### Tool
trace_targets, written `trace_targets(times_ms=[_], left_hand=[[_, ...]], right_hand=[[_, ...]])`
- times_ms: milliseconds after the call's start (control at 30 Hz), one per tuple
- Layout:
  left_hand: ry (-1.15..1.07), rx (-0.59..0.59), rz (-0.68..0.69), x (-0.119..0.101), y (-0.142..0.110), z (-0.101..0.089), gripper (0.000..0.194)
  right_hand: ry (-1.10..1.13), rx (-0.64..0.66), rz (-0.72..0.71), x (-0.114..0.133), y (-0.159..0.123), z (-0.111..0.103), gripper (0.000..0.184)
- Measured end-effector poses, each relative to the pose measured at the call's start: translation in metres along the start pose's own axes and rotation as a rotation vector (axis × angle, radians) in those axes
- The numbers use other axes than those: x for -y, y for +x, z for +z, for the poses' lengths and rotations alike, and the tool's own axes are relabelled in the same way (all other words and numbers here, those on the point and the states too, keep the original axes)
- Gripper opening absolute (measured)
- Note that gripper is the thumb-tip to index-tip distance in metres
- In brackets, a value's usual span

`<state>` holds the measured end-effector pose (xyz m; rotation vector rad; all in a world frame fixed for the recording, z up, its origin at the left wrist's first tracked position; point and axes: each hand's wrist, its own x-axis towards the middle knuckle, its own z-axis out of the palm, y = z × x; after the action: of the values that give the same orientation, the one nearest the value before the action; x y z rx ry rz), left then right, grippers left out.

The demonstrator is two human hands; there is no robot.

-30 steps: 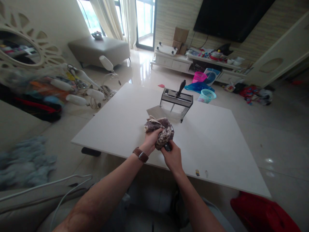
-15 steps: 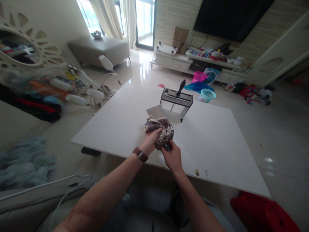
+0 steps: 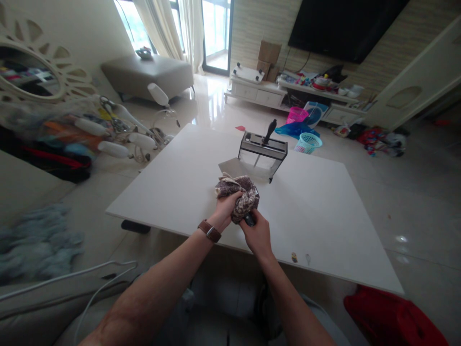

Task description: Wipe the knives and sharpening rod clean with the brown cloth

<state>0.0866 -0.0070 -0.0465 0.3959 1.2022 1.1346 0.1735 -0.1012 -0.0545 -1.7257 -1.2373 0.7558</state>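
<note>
My left hand point(image 3: 226, 207), with a brown watch strap point(image 3: 209, 230) at its wrist, is closed on a bunched brown-and-cream patterned cloth point(image 3: 245, 199). Just to its right and nearer me, my right hand point(image 3: 258, 233) grips the black handle point(image 3: 249, 219) of a knife, and the cloth is folded around the part above the handle. A broad grey blade-like plate point(image 3: 232, 166) shows beyond the cloth; whether it joins the handle is hidden. Behind the hands stands a knife block point(image 3: 264, 146) with clear sides and one black-handled knife point(image 3: 270, 130) upright in it.
Both hands are over a white table point(image 3: 317, 206), with two small stickers point(image 3: 294, 257) near its front edge. Past the far edge are a light-blue basket point(image 3: 309, 142) and a pink basket point(image 3: 297, 114). A lamp with white shades point(image 3: 140, 140) lies left; a red object point(image 3: 392, 315) is at lower right.
</note>
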Motion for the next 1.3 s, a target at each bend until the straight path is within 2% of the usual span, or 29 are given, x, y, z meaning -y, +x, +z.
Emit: trace_targets(times_ms=[600,1033,1200,1300], left_hand=[[-0.008,0.003,-0.004,-0.001,-0.002,0.0,0.028],[-0.007,0.006,-0.028,-0.001,0.001,0.0,0.022],[-0.002,0.014,-0.013,-0.011,0.011,-0.002,0.023],[-0.022,-0.004,0.036,-0.022,0.018,-0.006,0.024]], right_hand=[[0.0,0.003,-0.001,0.001,-0.001,-0.001,0.019],[0.019,0.005,-0.011,-0.001,0.0,-0.001,0.024],[0.018,0.019,-0.037,0.0,0.002,-0.002,0.023],[-0.021,0.029,-0.051,0.001,0.001,-0.002,0.014]])
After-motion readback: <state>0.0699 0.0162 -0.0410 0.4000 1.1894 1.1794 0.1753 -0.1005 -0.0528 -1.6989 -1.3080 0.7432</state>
